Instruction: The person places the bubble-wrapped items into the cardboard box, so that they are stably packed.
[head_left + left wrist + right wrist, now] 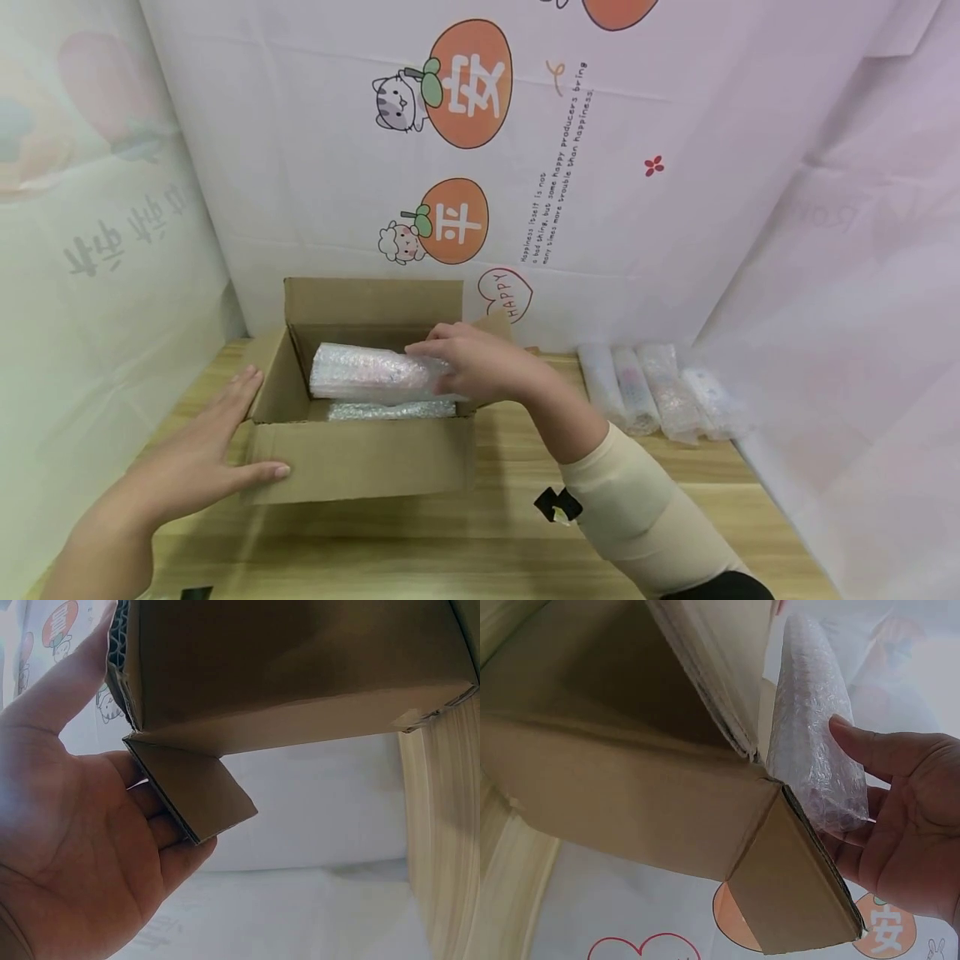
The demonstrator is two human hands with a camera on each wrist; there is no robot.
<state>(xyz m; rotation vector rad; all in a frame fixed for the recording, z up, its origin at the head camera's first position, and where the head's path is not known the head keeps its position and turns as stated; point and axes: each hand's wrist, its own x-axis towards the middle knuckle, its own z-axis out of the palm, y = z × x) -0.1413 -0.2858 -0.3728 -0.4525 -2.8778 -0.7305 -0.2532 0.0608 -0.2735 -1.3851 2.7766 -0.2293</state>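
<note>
An open cardboard box (360, 458) stands on the table with its flaps spread. My right hand (472, 362) grips one end of a bubble-wrapped roll (367, 372) at the box opening; the right wrist view shows thumb and fingers around the bubble-wrapped roll (810, 727). What the wrap covers cannot be made out. Below it, another bubble-wrapped item (393, 410) lies inside the box. My left hand (191, 458) rests at the box's left side, thumb over the front flap. Its fingers lie straight against the left flap (191, 791) in the left wrist view.
Several bubble-wrapped packages (637, 392) lie side by side at the table's right rear. A printed white sheet (600, 183) hangs behind the box, with white sheets on both sides. The wooden table (420, 542) extends in front.
</note>
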